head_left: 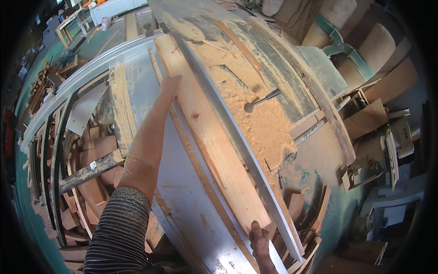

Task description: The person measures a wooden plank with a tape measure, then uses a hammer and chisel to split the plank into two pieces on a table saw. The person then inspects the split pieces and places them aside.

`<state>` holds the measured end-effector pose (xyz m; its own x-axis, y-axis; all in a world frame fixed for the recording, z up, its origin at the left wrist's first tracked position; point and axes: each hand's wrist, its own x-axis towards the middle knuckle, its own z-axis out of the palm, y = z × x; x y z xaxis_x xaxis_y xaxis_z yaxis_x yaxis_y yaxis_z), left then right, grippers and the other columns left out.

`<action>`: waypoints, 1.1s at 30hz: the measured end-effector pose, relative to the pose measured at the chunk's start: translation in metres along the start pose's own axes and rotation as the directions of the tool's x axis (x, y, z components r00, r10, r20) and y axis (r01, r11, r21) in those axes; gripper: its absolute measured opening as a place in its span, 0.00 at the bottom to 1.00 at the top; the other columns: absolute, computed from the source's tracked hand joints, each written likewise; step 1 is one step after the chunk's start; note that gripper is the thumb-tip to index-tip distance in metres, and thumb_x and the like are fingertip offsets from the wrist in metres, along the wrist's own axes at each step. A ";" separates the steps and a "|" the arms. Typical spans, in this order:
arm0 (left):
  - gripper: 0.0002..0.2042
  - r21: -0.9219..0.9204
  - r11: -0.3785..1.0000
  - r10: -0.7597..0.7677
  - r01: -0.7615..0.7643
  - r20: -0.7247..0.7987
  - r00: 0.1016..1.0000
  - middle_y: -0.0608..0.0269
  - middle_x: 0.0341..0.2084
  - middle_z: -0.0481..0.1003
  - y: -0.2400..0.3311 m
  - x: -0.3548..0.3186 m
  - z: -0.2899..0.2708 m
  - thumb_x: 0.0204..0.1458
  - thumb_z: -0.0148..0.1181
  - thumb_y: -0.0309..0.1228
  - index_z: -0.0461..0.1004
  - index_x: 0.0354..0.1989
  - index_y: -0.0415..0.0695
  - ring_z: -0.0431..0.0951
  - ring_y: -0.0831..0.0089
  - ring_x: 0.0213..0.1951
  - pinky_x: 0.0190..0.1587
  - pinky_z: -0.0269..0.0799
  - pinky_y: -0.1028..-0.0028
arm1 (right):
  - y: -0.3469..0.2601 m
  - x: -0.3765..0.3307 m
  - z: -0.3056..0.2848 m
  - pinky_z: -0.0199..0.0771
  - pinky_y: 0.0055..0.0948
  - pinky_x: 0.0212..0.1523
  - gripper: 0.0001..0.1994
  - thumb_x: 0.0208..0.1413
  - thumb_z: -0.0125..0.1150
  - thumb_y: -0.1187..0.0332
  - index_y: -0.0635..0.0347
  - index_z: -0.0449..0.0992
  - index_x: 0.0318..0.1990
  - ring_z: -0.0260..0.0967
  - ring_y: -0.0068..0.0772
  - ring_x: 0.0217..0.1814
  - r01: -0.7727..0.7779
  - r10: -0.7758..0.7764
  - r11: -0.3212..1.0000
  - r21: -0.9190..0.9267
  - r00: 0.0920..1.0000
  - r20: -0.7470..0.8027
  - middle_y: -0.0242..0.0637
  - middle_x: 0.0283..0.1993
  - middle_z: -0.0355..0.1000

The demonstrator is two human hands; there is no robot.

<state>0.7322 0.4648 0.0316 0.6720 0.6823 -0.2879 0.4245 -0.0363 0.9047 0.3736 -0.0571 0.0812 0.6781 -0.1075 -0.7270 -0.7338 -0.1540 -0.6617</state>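
Note:
A long pale wooden board (196, 116) with a few knots lies lengthwise on the metal bed of a sliding table saw (175, 155). Its right side runs along a straight metal fence (237, 150). My left arm reaches far forward, and my left hand (172, 86) presses against the board's left edge near the far end; its fingers are hard to make out. At the near end, my right hand (260, 239) grips the board's end, thumb up against it and the other fingers curled. No saw blade can be seen.
Sawdust (269, 123) heaps right of the fence around a black-handled lever (262, 100). A long rough plank (315, 86) lies farther right. Offcuts (93, 182) pile up below the frame on the left. Green-and-beige ducting (342, 45) stands at the back right.

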 end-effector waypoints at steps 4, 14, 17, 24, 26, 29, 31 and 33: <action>0.25 0.026 1.000 0.003 -0.003 0.014 1.000 0.49 0.37 0.81 0.010 0.003 -0.004 0.54 0.61 0.46 0.78 0.46 0.33 0.83 0.57 0.35 0.29 0.79 0.60 | -0.018 -0.005 0.017 0.54 0.25 0.24 0.20 0.65 0.61 0.53 0.62 0.76 0.29 0.57 0.18 0.24 -0.038 0.042 0.996 0.086 0.998 -0.055 0.25 0.23 0.65; 0.28 0.124 0.991 0.055 -0.052 -0.023 0.998 0.35 0.41 0.80 0.021 0.015 -0.007 0.54 0.62 0.45 0.75 0.51 0.29 0.81 0.48 0.47 0.50 0.76 0.59 | -0.026 -0.001 0.031 0.39 0.25 0.13 0.29 0.60 0.60 0.37 0.46 0.62 0.18 0.42 0.15 0.12 0.062 -0.062 0.998 0.006 0.998 -0.017 0.19 0.14 0.51; 0.29 0.098 0.994 0.062 -0.052 -0.103 0.993 0.33 0.43 0.79 0.007 0.036 -0.005 0.54 0.62 0.46 0.75 0.49 0.26 0.81 0.45 0.49 0.53 0.74 0.57 | -0.030 0.003 0.033 0.39 0.25 0.12 0.29 0.60 0.60 0.36 0.46 0.62 0.18 0.43 0.15 0.12 0.077 -0.077 0.997 0.017 0.997 0.014 0.19 0.14 0.52; 0.29 0.027 0.985 0.169 -0.168 -0.038 0.985 0.33 0.44 0.79 0.002 0.036 -0.004 0.54 0.62 0.47 0.76 0.48 0.27 0.80 0.43 0.49 0.52 0.73 0.55 | -0.041 -0.003 0.037 0.40 0.25 0.13 0.30 0.61 0.59 0.38 0.45 0.62 0.16 0.44 0.15 0.12 0.037 -0.038 0.999 -0.024 0.999 -0.012 0.18 0.14 0.53; 0.29 0.082 0.984 0.164 -0.159 -0.058 0.985 0.34 0.43 0.79 0.006 0.042 -0.006 0.55 0.61 0.47 0.76 0.49 0.27 0.81 0.45 0.47 0.50 0.73 0.56 | -0.045 -0.001 0.039 0.44 0.23 0.16 0.25 0.62 0.60 0.43 0.49 0.66 0.21 0.48 0.14 0.15 0.021 -0.021 1.000 0.017 1.000 0.003 0.19 0.16 0.56; 0.29 0.073 0.990 0.121 -0.119 -0.015 0.993 0.36 0.42 0.80 0.018 0.033 -0.012 0.55 0.61 0.47 0.76 0.48 0.27 0.81 0.47 0.45 0.49 0.74 0.57 | -0.046 0.003 0.037 0.50 0.21 0.22 0.18 0.64 0.63 0.52 0.57 0.77 0.32 0.54 0.12 0.21 -0.009 0.006 0.994 0.110 1.000 0.031 0.20 0.22 0.63; 0.29 0.057 0.988 0.144 -0.141 -0.039 0.989 0.38 0.41 0.81 0.016 0.037 -0.012 0.54 0.61 0.47 0.76 0.49 0.27 0.82 0.49 0.44 0.46 0.77 0.57 | -0.049 0.003 0.041 0.50 0.22 0.22 0.19 0.65 0.62 0.51 0.58 0.77 0.31 0.54 0.13 0.21 0.014 -0.017 0.996 0.094 0.999 0.029 0.21 0.22 0.64; 0.28 0.067 0.993 0.102 -0.097 -0.065 0.993 0.41 0.40 0.81 0.015 0.042 -0.015 0.53 0.61 0.47 0.77 0.49 0.29 0.83 0.51 0.43 0.42 0.79 0.57 | -0.048 0.007 0.044 0.49 0.22 0.22 0.21 0.65 0.61 0.50 0.60 0.77 0.30 0.54 0.13 0.21 0.022 -0.025 0.996 0.084 0.999 0.037 0.22 0.21 0.65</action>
<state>0.7578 0.5035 0.0381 0.6708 0.7210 -0.1735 0.3968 -0.1513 0.9054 0.4119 -0.0069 0.0995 0.6945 -0.0670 -0.7164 -0.7195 -0.0735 -0.6906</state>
